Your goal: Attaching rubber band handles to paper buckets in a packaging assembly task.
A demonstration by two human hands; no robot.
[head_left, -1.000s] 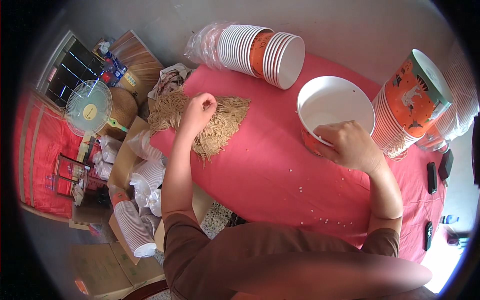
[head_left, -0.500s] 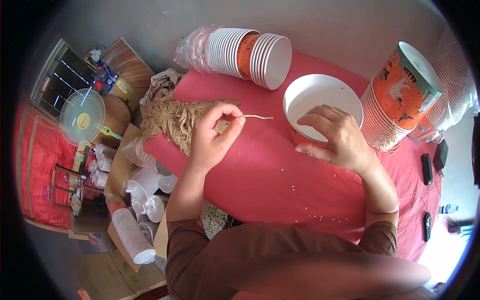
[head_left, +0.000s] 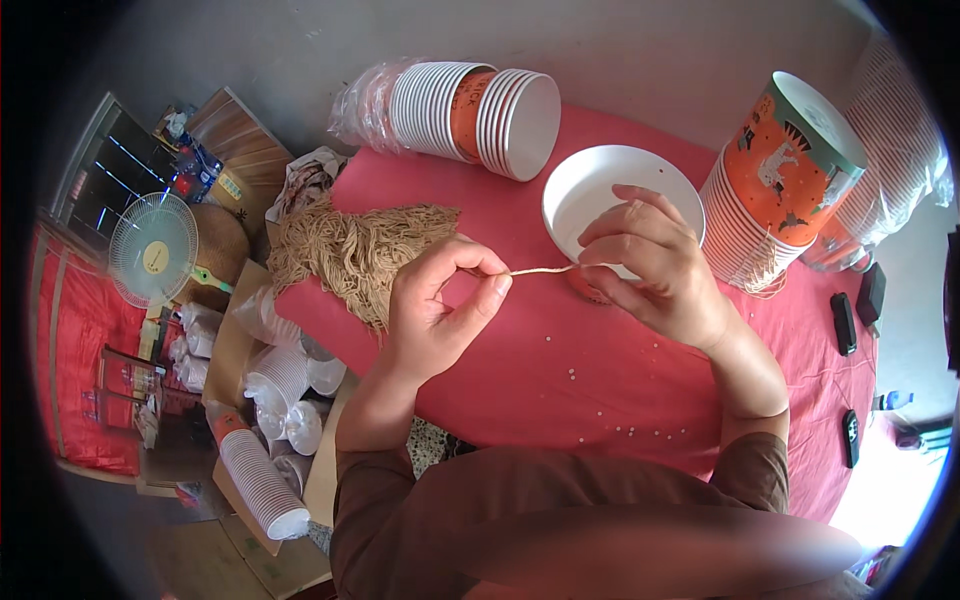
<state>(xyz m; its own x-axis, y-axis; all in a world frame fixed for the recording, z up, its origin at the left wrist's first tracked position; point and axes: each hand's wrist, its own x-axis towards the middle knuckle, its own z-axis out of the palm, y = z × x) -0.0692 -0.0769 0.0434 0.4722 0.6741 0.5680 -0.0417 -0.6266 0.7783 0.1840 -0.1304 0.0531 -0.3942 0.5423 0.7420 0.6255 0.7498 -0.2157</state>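
Note:
A short piece of tan cord (head_left: 540,270) stretches level between my two hands above the red-covered table. My left hand (head_left: 435,305) pinches one end between thumb and forefinger. At the other end, my right hand (head_left: 655,270) has its thumb and fingertips closed on the cord, with the remaining fingers curled above. Just behind the right hand stands a white paper bucket (head_left: 570,190) with an orange outside, partly covered by that hand. Beyond my left hand lies a heap of tan cords (head_left: 350,250).
A nested stack of paper buckets (head_left: 430,105) lies on its side at the back. Upturned orange buckets (head_left: 775,170) are stacked at the right. Small white beads (head_left: 572,374) dot the red tablecloth (head_left: 480,390). An open carton (head_left: 325,465) with wrapped cups stands at left, near a fan (head_left: 155,255).
My right hand has come to the free end of the cord and closed on it. My left hand still pinches its end. The whole view has shifted slightly.

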